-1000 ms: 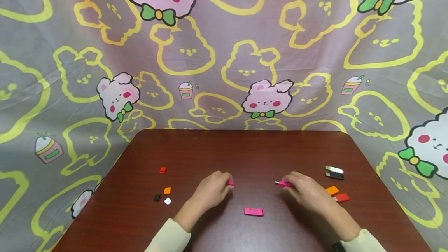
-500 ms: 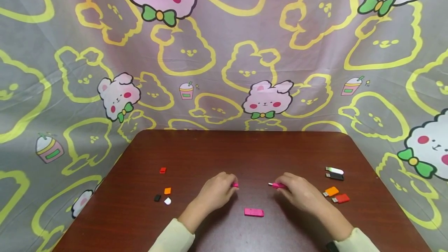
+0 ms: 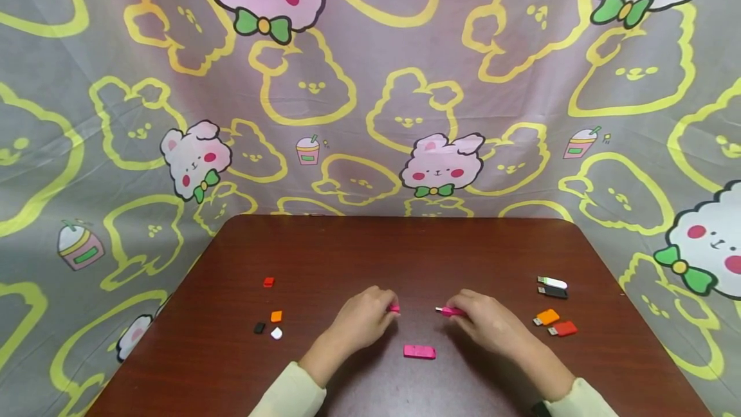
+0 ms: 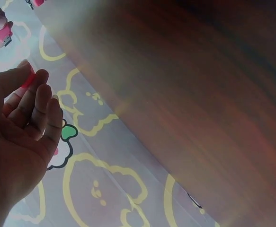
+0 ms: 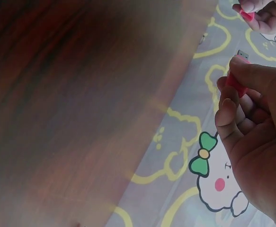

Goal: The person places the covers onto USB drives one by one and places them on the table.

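Observation:
Between thumb and fingertips my left hand (image 3: 365, 317) pinches a small pink USB stick cap (image 3: 395, 308), mostly covered by the fingers. Facing it across a short gap, my right hand (image 3: 486, 320) pinches a pink USB stick (image 3: 449, 311) whose bare metal plug points left toward the cap. The right wrist view shows the plug (image 5: 242, 54) sticking out past the thumb. In the left wrist view the cap (image 4: 29, 79) sits between thumb and forefinger. Nearer the table's front, between the two hands, lies another pink USB stick (image 3: 419, 352) with no bare plug showing.
Left on the brown table (image 3: 399, 250) lie a red cap (image 3: 269, 282), an orange cap (image 3: 276, 316), a black cap (image 3: 259, 327) and a white cap (image 3: 276, 333). At right rest uncapped white (image 3: 552, 282), black (image 3: 553, 291), orange (image 3: 547, 317) and red (image 3: 563, 328) USB sticks. Patterned cloth (image 3: 359, 140) hangs behind.
Both hands have moved toward each other, the left to the right with the cap and the right to the left with the USB stick. The gap between them has narrowed.

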Motion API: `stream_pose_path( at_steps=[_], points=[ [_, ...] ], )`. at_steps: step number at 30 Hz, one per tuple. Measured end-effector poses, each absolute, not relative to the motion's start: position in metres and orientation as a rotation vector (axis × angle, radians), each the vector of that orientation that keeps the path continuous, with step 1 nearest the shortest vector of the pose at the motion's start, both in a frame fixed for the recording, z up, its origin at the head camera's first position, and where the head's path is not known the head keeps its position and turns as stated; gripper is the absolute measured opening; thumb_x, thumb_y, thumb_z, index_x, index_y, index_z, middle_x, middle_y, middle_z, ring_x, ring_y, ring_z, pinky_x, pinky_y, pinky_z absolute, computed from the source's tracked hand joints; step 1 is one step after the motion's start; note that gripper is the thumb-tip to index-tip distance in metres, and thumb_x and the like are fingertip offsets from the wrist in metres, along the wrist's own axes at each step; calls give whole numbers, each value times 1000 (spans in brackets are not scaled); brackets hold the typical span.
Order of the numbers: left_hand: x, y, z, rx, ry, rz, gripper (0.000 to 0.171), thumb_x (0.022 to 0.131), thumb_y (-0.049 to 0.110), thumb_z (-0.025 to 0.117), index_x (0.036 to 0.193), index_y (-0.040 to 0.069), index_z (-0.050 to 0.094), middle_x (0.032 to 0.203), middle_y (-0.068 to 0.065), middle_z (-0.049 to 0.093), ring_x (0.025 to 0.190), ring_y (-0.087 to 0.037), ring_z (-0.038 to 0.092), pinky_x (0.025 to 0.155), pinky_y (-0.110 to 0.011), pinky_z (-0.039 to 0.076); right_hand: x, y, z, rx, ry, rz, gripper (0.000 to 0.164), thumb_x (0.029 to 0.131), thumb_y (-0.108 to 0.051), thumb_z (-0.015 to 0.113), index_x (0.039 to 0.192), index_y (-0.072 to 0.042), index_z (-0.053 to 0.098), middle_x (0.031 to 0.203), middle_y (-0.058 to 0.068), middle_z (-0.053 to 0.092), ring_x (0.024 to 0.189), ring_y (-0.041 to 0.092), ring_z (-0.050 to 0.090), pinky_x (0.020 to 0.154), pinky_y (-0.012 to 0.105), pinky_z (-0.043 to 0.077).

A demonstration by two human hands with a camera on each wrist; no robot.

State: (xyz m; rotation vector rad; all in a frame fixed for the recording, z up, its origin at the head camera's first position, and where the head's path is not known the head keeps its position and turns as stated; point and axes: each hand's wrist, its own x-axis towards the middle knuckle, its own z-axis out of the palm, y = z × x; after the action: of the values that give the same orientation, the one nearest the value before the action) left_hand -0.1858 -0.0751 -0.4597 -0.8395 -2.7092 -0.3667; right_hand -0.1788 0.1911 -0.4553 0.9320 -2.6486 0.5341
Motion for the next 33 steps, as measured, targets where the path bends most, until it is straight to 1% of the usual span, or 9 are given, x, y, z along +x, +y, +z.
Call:
stream_pose_path(
  at_steps=[7,16,33],
  points=[
    [-185,-73,-460,-855,-2705,-369,10,82,30,70,84,25,61,74,13,54,71,-5,51,57,-23,45,-178,188,-456,938,-2682,504,15,78,-17,74,91,-19,67,84,-13,58,74,2,55,69,26,51],
    [-183,-69,-459,-907,-2684,-375,10,82,30,70,83,25,61,73,15,54,70,-3,49,56,-20,42,-177,179,-456,979,-2649,505,14,78,-17,74,90,-19,67,82,-13,57,72,1,54,66,24,50],
    [-184,-64,-459,-940,-2669,-378,10,83,31,69,84,26,61,72,16,54,69,-3,47,55,-18,39,-176,168,-454,1026,-2631,521,13,79,-16,74,90,-19,67,82,-13,57,71,0,53,65,22,50]
  ],
)
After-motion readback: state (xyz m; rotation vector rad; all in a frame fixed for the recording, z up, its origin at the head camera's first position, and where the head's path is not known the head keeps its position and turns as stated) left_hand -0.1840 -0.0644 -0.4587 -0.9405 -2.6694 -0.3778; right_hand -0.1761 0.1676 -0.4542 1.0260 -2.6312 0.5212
